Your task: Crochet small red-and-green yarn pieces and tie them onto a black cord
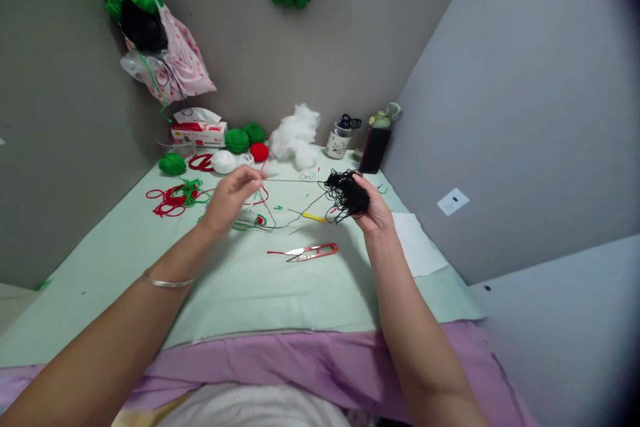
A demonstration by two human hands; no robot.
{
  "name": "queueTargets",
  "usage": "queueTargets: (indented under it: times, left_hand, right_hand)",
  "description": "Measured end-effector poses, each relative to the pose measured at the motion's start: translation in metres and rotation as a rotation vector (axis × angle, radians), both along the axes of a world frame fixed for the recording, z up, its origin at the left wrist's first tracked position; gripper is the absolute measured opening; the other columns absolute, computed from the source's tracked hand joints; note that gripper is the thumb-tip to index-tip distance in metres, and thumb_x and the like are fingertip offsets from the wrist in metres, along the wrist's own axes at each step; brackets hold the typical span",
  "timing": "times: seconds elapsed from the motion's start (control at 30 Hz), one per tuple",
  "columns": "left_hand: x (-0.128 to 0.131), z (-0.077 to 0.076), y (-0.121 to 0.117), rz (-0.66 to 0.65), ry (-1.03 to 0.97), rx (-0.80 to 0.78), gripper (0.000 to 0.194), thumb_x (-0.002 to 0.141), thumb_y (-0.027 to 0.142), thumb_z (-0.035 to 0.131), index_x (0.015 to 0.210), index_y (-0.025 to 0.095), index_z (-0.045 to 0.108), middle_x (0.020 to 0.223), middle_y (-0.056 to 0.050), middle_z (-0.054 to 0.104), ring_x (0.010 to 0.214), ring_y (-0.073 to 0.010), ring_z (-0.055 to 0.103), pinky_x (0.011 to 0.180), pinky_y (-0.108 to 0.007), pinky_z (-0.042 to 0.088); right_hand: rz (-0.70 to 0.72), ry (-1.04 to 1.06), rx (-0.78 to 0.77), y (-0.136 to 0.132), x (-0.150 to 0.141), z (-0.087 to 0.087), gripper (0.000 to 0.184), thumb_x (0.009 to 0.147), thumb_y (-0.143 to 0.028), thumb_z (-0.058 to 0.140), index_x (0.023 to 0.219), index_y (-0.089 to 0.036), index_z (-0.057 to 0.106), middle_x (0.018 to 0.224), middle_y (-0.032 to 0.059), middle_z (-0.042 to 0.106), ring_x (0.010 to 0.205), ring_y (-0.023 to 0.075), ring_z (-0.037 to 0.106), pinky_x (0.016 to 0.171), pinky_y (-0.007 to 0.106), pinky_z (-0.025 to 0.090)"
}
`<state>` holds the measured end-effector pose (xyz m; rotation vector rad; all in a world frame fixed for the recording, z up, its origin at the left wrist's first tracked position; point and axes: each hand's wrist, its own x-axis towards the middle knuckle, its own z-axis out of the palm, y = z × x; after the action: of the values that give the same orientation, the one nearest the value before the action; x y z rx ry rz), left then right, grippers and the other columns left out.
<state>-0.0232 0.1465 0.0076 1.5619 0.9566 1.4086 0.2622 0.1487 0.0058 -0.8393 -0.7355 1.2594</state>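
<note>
A loose tangle of black yarn point(349, 195) is held up in my right hand point(373, 210), its fingers closed round the right side. From it a thin black strand stretches left to my left hand point(237, 190), whose fingertips are pinched on it. More dark strand loops down to the table between the hands. Beneath lie orange-handled thread snips point(320, 251) beside a short red thread. A yellow crochet hook point(314, 217) rests under the strand, and a small red, white and green crocheted piece point(261, 220) lies near my left hand.
Red and green loose yarn point(175, 199) is heaped at left. Behind are green balls point(237, 141), a red ball point(259, 151), white stuffing point(296, 137), a tissue box point(200, 130), a cup point(339, 140) and a bottle point(379, 140). White paper point(417, 245) lies at right. Walls enclose the table.
</note>
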Motion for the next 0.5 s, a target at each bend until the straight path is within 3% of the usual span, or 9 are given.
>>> queueTargets:
  times: [0.13, 0.2, 0.27, 0.37, 0.5]
  left_hand:
    - [-0.045, 0.004, 0.016, 0.151, -0.496, -0.077, 0.012, 0.074, 0.015, 0.069, 0.075, 0.019, 0.058, 0.082, 0.002, 0.068, 0.088, -0.0146, 0.063, 0.092, -0.035, 0.046]
    - [-0.075, 0.004, 0.02, 0.248, -0.604, -0.086, 0.012, 0.078, 0.012, 0.065, 0.074, 0.019, 0.057, 0.077, 0.005, 0.067, 0.083, -0.0119, 0.061, 0.084, -0.034, 0.046]
    - [-0.108, 0.002, 0.024, 0.296, -0.628, -0.087, 0.016, 0.083, 0.012, 0.062, 0.072, 0.021, 0.054, 0.073, 0.007, 0.065, 0.084, -0.0123, 0.062, 0.073, -0.033, 0.043]
    - [-0.155, -0.006, 0.029, 0.449, -0.592, -0.075, 0.032, 0.083, 0.02, 0.062, 0.059, 0.021, 0.042, 0.054, 0.002, 0.053, 0.075, -0.0172, 0.061, 0.055, -0.034, 0.035]
    - [-0.181, -0.017, 0.037, 0.486, -0.475, -0.083, 0.04, 0.086, 0.032, 0.06, 0.056, 0.021, 0.036, 0.047, 0.0, 0.041, 0.068, -0.0182, 0.06, 0.05, -0.032, 0.03]
  right_hand:
    - [-0.057, 0.079, -0.031, 0.005, 0.007, -0.002, 0.019, 0.068, -0.022, 0.082, 0.079, -0.022, 0.066, 0.068, -0.0058, 0.072, 0.057, 0.0097, 0.067, 0.045, 0.016, 0.053]
    - [-0.064, 0.094, -0.037, 0.005, 0.008, -0.002, 0.018, 0.068, -0.02, 0.082, 0.077, -0.021, 0.066, 0.065, -0.0061, 0.071, 0.053, 0.0083, 0.065, 0.044, 0.015, 0.053]
    - [-0.074, 0.108, -0.033, 0.006, 0.009, -0.002, 0.018, 0.069, -0.019, 0.081, 0.076, -0.021, 0.065, 0.066, -0.0058, 0.072, 0.054, 0.0083, 0.065, 0.046, 0.015, 0.054]
    - [-0.084, 0.114, -0.015, 0.008, 0.009, -0.003, 0.018, 0.07, -0.019, 0.081, 0.075, -0.021, 0.064, 0.067, -0.0054, 0.072, 0.057, 0.009, 0.067, 0.049, 0.015, 0.056]
    - [-0.067, 0.088, -0.001, 0.008, 0.006, -0.005, 0.019, 0.07, -0.021, 0.081, 0.075, -0.021, 0.064, 0.066, -0.0052, 0.071, 0.059, 0.0092, 0.068, 0.049, 0.014, 0.055]
